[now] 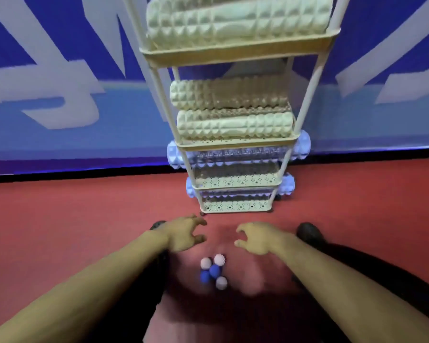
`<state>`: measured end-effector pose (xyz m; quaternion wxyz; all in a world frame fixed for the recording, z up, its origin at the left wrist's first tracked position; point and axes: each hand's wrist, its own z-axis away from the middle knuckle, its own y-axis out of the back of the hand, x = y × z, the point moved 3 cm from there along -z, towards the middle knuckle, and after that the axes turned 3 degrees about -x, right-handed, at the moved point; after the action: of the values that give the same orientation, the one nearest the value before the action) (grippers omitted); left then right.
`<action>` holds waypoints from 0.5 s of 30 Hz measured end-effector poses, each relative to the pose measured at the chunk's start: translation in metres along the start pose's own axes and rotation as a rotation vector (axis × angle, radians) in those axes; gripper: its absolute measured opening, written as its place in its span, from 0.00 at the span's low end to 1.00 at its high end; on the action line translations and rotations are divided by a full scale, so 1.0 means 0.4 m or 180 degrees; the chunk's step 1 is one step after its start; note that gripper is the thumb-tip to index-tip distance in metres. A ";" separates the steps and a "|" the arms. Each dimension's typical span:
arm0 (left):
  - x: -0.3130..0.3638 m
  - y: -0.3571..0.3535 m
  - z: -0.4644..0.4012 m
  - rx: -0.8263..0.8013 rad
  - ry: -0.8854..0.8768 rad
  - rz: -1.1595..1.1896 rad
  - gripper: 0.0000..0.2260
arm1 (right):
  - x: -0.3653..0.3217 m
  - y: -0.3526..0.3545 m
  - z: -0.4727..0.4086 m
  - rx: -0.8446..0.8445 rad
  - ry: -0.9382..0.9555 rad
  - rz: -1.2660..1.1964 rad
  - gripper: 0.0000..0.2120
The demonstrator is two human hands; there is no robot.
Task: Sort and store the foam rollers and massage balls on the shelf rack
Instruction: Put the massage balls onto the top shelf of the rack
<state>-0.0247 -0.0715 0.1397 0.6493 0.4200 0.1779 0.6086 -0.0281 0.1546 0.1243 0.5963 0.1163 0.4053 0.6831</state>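
Two empty hands hover over a cluster of massage balls on the red floor, in front of a loaded shelf rack.

Nearest, five massage balls (213,271) lie bunched and touching on the floor (84,219), just short of the fingertips and between both hands. The left hand (183,233) and right hand (256,237) have fingers loosely curled, holding nothing. Beyond the fingers stands the shelf rack (235,206): blue rollers (176,154) on its two lower shelves, cream rollers (235,125) on the upper ones, all lying with long axes running left to right, the blue ends sticking out past both sides.
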 end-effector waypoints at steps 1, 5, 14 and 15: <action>-0.019 -0.047 -0.027 -0.0235 0.0086 0.0044 0.24 | 0.011 -0.050 -0.030 -0.0145 -0.0039 -0.0056 0.27; -0.099 -0.205 -0.140 -0.0868 0.0343 0.0305 0.25 | 0.055 -0.206 -0.151 -0.0521 -0.0175 -0.0115 0.25; -0.265 -0.527 -0.339 -0.1098 0.0453 0.0723 0.22 | 0.091 -0.457 -0.458 -0.0655 0.0012 -0.0576 0.32; -0.273 -0.555 -0.351 -0.1092 0.0450 0.0694 0.25 | 0.091 -0.487 -0.485 -0.0693 0.0061 -0.0583 0.32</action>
<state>-0.0082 -0.1072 -0.1420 0.6275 0.2764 0.0704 0.7245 -0.0218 0.0993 -0.1473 0.6614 0.0069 0.3433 0.6668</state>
